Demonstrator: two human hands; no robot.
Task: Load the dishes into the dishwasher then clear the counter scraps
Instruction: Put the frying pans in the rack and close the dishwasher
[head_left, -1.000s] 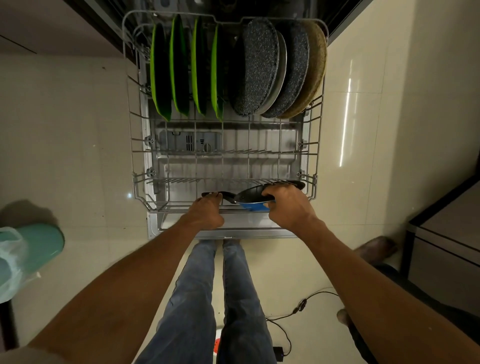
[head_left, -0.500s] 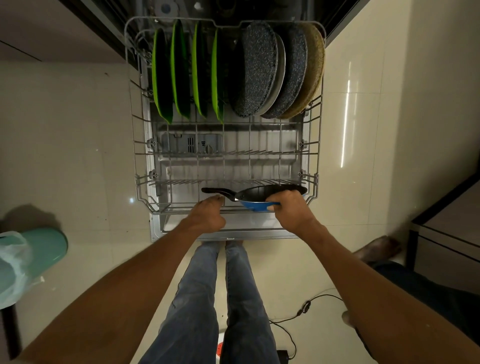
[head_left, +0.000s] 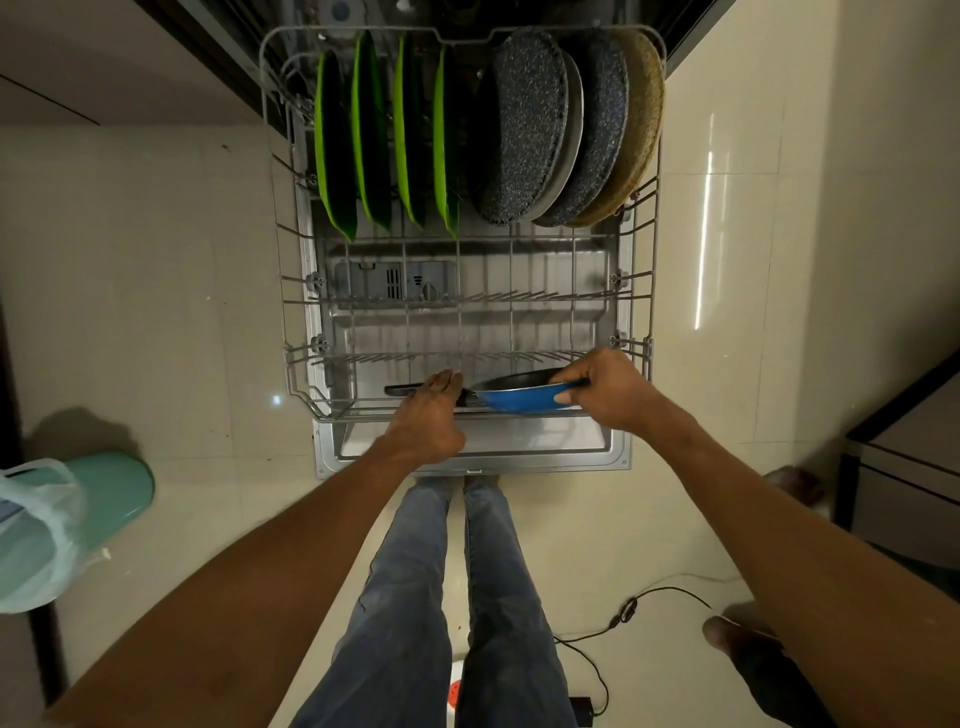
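Observation:
A blue frying pan with a dark inside lies tilted at the near edge of the pulled-out wire rack. My right hand grips its rim, thumb on the blue outside. My left hand is on the pan's black handle, fingers curled over it. Several green plates stand upright in the rack's far left. Speckled dark plates and a tan plate stand at the far right.
The open dishwasher door lies under the rack, above my legs. A teal bin with a plastic liner lies on the floor at left. A black cable runs across the tiles. A dark cabinet stands at right. Another person's foot is near.
The pan has tipped up so its blue outside faces me. My right hand moved from the top of the pan to gripping its right rim. My left hand stayed on the handle.

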